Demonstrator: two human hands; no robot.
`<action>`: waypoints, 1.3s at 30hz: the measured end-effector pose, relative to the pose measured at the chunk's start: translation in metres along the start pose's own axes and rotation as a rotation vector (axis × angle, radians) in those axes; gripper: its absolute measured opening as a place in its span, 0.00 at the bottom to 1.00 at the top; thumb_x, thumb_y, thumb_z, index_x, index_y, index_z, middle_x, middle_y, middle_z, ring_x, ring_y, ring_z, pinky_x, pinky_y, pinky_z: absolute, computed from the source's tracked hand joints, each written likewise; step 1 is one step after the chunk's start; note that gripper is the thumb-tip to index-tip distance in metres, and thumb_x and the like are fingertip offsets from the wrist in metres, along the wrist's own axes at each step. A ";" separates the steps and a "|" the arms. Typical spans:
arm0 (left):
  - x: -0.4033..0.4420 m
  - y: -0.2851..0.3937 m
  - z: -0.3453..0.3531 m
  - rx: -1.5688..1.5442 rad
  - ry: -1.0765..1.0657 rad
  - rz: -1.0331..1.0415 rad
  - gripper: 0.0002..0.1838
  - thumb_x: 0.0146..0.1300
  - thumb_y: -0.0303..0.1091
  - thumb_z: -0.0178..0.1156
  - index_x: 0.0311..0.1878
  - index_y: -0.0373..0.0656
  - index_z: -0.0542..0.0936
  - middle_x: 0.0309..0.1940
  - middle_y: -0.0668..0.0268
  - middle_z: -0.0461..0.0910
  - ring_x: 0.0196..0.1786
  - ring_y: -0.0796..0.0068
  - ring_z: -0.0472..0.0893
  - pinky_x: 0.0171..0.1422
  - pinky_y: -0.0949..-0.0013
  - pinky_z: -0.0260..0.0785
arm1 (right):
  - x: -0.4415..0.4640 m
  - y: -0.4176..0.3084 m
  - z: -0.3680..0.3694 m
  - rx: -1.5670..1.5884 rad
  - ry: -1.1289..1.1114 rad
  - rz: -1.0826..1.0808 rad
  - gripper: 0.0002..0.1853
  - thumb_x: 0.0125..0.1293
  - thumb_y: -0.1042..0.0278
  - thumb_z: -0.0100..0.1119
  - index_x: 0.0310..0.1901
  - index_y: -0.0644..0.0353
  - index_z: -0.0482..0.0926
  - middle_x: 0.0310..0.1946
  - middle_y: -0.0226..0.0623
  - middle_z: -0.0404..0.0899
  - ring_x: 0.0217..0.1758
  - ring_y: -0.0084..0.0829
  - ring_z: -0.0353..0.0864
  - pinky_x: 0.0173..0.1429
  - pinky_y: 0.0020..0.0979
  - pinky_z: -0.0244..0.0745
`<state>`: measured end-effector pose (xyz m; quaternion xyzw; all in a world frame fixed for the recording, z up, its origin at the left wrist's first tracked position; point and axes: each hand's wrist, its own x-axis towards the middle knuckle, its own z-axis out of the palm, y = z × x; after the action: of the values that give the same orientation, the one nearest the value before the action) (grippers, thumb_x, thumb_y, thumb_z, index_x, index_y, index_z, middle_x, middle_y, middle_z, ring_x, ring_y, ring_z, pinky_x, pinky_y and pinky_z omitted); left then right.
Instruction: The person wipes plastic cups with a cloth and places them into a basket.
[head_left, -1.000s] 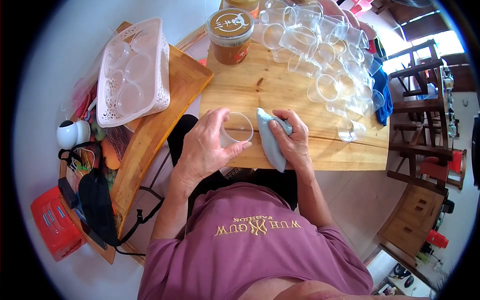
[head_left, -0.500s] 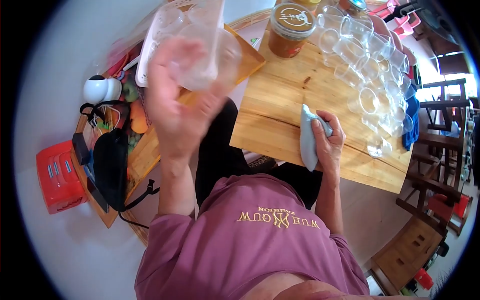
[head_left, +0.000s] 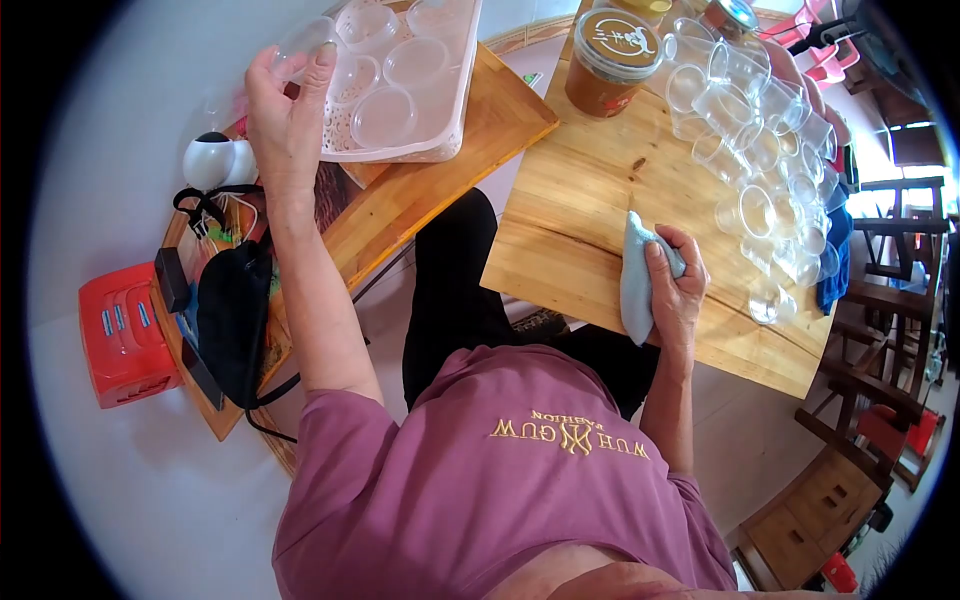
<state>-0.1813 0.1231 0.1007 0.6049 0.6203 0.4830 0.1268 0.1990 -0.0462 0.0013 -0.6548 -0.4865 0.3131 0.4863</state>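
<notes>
- hands are well apart on my feed. left hand (head_left: 287, 118) is clamped on a clear cup (head_left: 303, 42), thumb one side, fingers the other.
- right hand (head_left: 680, 287) is closed round a light blue cloth (head_left: 637, 290), near edge of the worktop (head_left: 570, 200).
- change: a second ago i had cup and cloth side by side over the worktop. left hand has since swung out with the cup; right hand kept the cloth.
- cup is now at the near-left side of the pink basket (head_left: 458, 95). can't tell if it touches the rim. i'd judge it not set down yet.
- means cup and cloth are parted, left arm doing the transfer.
- basket sits on the side worktop (head_left: 505, 95), several basket cups (head_left: 385, 118) inside.
- farther out: loose cup pile (head_left: 760, 110) on the main worktop's right, lidded tub (head_left: 610, 75) left of it.
</notes>
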 end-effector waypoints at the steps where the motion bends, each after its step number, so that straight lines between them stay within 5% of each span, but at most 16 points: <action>1: -0.001 -0.003 0.001 0.001 0.000 -0.002 0.44 0.66 0.52 0.67 0.69 0.27 0.61 0.65 0.45 0.72 0.66 0.65 0.73 0.69 0.66 0.66 | 0.000 0.000 0.000 0.000 -0.001 0.001 0.15 0.69 0.64 0.65 0.49 0.65 0.80 0.38 0.37 0.81 0.42 0.27 0.77 0.49 0.29 0.74; 7: -0.012 -0.012 0.009 0.028 0.045 0.007 0.38 0.69 0.52 0.64 0.68 0.29 0.66 0.59 0.51 0.77 0.62 0.69 0.76 0.67 0.67 0.66 | 0.000 -0.001 -0.001 -0.006 -0.006 0.013 0.15 0.69 0.64 0.65 0.50 0.66 0.80 0.38 0.38 0.80 0.42 0.27 0.77 0.49 0.29 0.74; 11: -0.033 0.014 0.013 -0.206 0.212 0.148 0.21 0.75 0.41 0.57 0.58 0.31 0.76 0.53 0.58 0.80 0.54 0.72 0.79 0.61 0.71 0.69 | 0.001 -0.002 -0.001 -0.009 -0.006 -0.005 0.15 0.69 0.64 0.66 0.50 0.66 0.80 0.38 0.37 0.80 0.42 0.27 0.77 0.49 0.29 0.74; 14: -0.061 0.043 0.015 -0.361 0.252 0.332 0.13 0.75 0.34 0.55 0.52 0.31 0.77 0.46 0.57 0.81 0.46 0.73 0.79 0.54 0.73 0.71 | 0.001 -0.007 0.000 -0.007 -0.010 0.000 0.15 0.68 0.64 0.66 0.50 0.66 0.80 0.38 0.37 0.80 0.42 0.26 0.77 0.48 0.29 0.75; 16: -0.084 0.070 0.015 -0.650 -0.041 0.355 0.06 0.73 0.24 0.54 0.48 0.32 0.75 0.39 0.59 0.82 0.39 0.79 0.78 0.45 0.77 0.71 | 0.001 -0.007 -0.001 -0.017 -0.006 0.005 0.15 0.68 0.64 0.66 0.50 0.66 0.80 0.38 0.37 0.80 0.42 0.26 0.77 0.48 0.29 0.75; 17: -0.094 0.081 0.017 -0.673 -0.072 0.344 0.06 0.72 0.23 0.54 0.48 0.31 0.75 0.33 0.59 0.81 0.30 0.80 0.76 0.38 0.79 0.70 | 0.001 -0.006 -0.001 -0.029 -0.007 -0.009 0.15 0.68 0.64 0.67 0.50 0.66 0.80 0.37 0.38 0.81 0.41 0.26 0.77 0.48 0.29 0.75; 21: -0.092 0.095 0.011 -0.659 -0.035 0.499 0.07 0.73 0.23 0.50 0.47 0.30 0.75 0.30 0.55 0.79 0.25 0.74 0.72 0.28 0.72 0.66 | 0.001 -0.003 -0.001 -0.033 0.000 -0.010 0.15 0.68 0.63 0.67 0.49 0.65 0.81 0.37 0.38 0.81 0.41 0.26 0.78 0.47 0.29 0.75; 25: -0.051 0.061 -0.008 -0.484 0.291 0.301 0.08 0.73 0.26 0.55 0.49 0.33 0.79 0.34 0.59 0.83 0.31 0.78 0.75 0.39 0.78 0.70 | 0.000 -0.005 -0.001 -0.030 0.009 -0.009 0.15 0.68 0.64 0.67 0.49 0.65 0.81 0.36 0.38 0.81 0.41 0.27 0.78 0.47 0.29 0.75; 29: -0.022 0.032 -0.005 -0.220 0.266 0.178 0.12 0.72 0.28 0.55 0.53 0.33 0.80 0.42 0.57 0.84 0.41 0.72 0.80 0.51 0.73 0.72 | 0.001 -0.003 0.000 -0.026 -0.007 -0.034 0.15 0.68 0.63 0.66 0.49 0.65 0.81 0.36 0.38 0.81 0.41 0.27 0.78 0.48 0.30 0.75; 32: -0.005 0.004 -0.001 0.240 0.154 0.352 0.16 0.67 0.28 0.55 0.56 0.39 0.82 0.49 0.55 0.84 0.56 0.58 0.79 0.65 0.61 0.68 | 0.002 -0.001 0.000 -0.028 -0.003 -0.038 0.15 0.68 0.63 0.66 0.49 0.65 0.81 0.36 0.38 0.81 0.41 0.28 0.78 0.48 0.30 0.75; 39: -0.022 -0.002 0.011 0.298 0.028 0.287 0.14 0.66 0.29 0.57 0.53 0.42 0.84 0.49 0.56 0.84 0.57 0.56 0.78 0.66 0.58 0.68 | 0.001 -0.003 0.000 -0.039 0.002 -0.003 0.15 0.68 0.63 0.66 0.49 0.65 0.81 0.36 0.38 0.81 0.41 0.28 0.79 0.48 0.30 0.75</action>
<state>-0.1693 0.1090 0.0849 0.6923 0.5942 0.4073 -0.0428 0.1983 -0.0455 0.0042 -0.6637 -0.4930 0.3023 0.4744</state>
